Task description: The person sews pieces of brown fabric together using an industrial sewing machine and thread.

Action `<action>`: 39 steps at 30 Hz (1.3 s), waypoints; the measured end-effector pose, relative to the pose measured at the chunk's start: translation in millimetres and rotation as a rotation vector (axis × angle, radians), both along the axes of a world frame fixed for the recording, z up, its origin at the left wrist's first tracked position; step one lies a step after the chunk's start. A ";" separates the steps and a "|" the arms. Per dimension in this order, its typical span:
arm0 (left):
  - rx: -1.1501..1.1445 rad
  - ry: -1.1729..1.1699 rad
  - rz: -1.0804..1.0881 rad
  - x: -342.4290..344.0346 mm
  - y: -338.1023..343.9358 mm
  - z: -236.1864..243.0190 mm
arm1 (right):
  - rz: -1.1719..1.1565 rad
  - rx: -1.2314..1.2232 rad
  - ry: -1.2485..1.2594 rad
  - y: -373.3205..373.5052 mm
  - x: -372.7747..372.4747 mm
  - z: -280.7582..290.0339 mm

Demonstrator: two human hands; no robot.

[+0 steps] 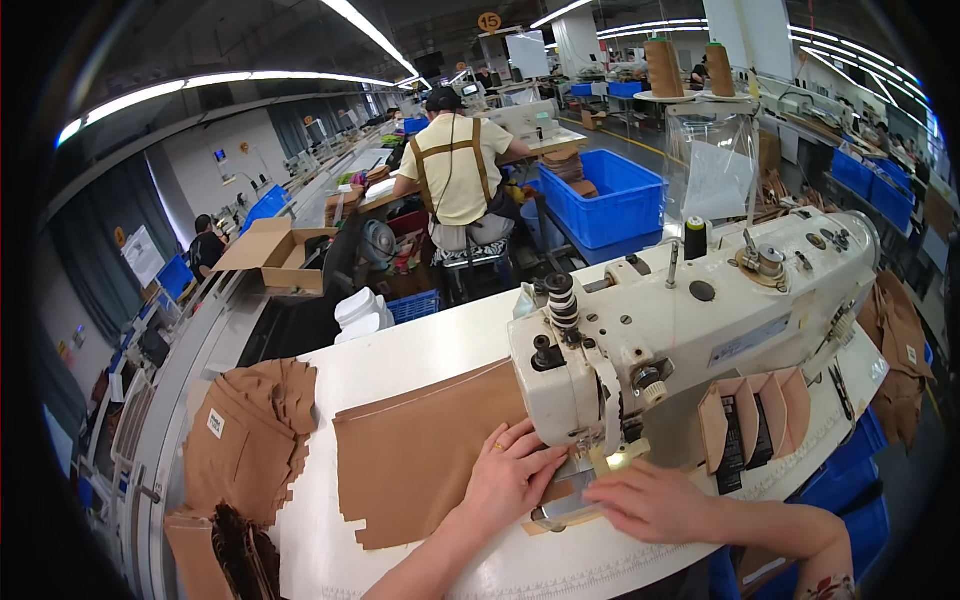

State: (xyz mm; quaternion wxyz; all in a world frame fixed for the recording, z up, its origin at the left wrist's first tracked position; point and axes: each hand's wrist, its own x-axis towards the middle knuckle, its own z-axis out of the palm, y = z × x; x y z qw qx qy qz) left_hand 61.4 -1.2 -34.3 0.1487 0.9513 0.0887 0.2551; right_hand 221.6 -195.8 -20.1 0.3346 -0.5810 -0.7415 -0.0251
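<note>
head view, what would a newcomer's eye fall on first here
The big white sewing machine dominates the right side of the white table. Left of it spreads a brown fabric panel, with the left hand at its right edge. Beyond the table, a bright blue bin stands right of a seated co-worker.

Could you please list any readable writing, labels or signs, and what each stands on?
Wording isn't copied here.
Round orange hanging sign: readable number.
White label on brown fabric pile: too small.
Pale label on sewing machine: too blurred.
Black strips in pink tray: too small.
Ruler marks on table: too small.
Far-left white sheet: too small.
</note>
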 end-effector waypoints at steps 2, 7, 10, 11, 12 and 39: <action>-0.003 0.014 0.043 -4.2 0.1 1.9 | 0.273 -0.063 0.165 -19.7 -20.0 -7.2; 0.167 0.241 0.272 -11.4 -26.7 39.2 | 0.452 -0.688 0.578 -77.9 -87.8 5.9; 0.059 0.312 0.287 -23.5 -40.0 41.7 | 0.409 -0.830 0.870 -78.9 -95.3 -23.1; 0.076 0.217 0.257 -28.4 -44.7 36.5 | 0.389 -0.870 1.099 -82.9 -97.0 -38.3; 0.085 0.230 0.286 -38.2 -48.5 28.1 | 0.406 -0.925 1.330 -78.5 -98.0 -39.5; -1.053 0.169 -0.014 -12.8 -31.1 20.3 | -0.035 -0.651 1.249 15.1 -2.9 2.3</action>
